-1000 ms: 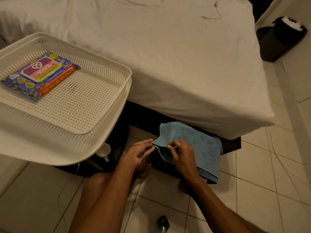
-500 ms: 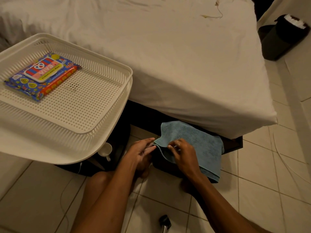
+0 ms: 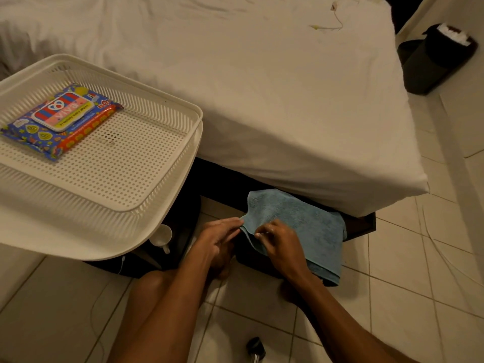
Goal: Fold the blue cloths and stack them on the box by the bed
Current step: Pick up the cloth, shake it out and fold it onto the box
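Note:
A blue cloth (image 3: pixel 301 221) lies draped over a dark box (image 3: pixel 358 226) that sits on the floor under the edge of the white bed (image 3: pixel 262 87). My left hand (image 3: pixel 220 235) pinches the cloth's near left corner between its fingertips. Beside it, my right hand (image 3: pixel 281 244) rests on the cloth's front edge with fingers curled into the fabric. The cloth's near right part hangs over the box's front. Most of the box is hidden under the cloth and my hands.
A white perforated tray (image 3: pixel 157 189) on a stand holds a colourful pack of baby wipes (image 3: pixel 59 119) at the left. A dark bin (image 3: pixel 437 61) stands at the back right on the tiled floor. My bare knee (image 3: pixel 154 286) is below the hands.
Both hands stay on the cloth's left corner with only slight finger shifts. The camera has tilted a little.

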Motion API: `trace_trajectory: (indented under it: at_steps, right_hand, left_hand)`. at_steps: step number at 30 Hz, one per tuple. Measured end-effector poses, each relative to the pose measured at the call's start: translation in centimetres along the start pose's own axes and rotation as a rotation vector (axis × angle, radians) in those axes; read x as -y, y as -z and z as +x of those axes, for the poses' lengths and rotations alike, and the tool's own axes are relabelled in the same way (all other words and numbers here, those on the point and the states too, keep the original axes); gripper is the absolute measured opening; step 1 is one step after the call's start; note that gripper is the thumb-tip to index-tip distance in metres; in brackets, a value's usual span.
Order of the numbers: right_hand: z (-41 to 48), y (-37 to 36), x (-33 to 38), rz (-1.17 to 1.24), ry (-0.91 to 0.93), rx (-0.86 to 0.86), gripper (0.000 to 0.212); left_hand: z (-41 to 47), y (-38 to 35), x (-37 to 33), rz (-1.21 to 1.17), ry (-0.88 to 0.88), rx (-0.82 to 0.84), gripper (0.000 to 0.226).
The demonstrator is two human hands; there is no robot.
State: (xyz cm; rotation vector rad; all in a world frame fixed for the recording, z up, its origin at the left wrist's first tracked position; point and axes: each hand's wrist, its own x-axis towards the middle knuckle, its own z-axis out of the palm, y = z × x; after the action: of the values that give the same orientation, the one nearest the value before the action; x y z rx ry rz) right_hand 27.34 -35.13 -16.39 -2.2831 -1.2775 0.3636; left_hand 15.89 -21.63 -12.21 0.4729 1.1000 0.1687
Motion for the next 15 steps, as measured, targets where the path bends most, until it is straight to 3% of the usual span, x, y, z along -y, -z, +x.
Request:
trace_trajectory:
  at_steps: [4, 9, 15]
  right_hand:
    - [1.4, 1.6, -0.2, 0.038, -0.032, 0.073, 0.017]
    - [8.0, 4.3, -1.3, -0.034, -0.091, 0.003, 0.013]
    - [16.1, 1.5, -1.9, -0.4, 0.002, 0.397, 0.03]
  left_hand:
    - [0.3, -0.2, 0.1, 0.008, -0.034, -0.051, 0.015]
    - [0.5, -0.3, 0.4, 0.025, -0.088, -0.098, 0.012]
    - [1.3, 0.4, -0.1, 0.119, -0.137, -0.118, 0.011]
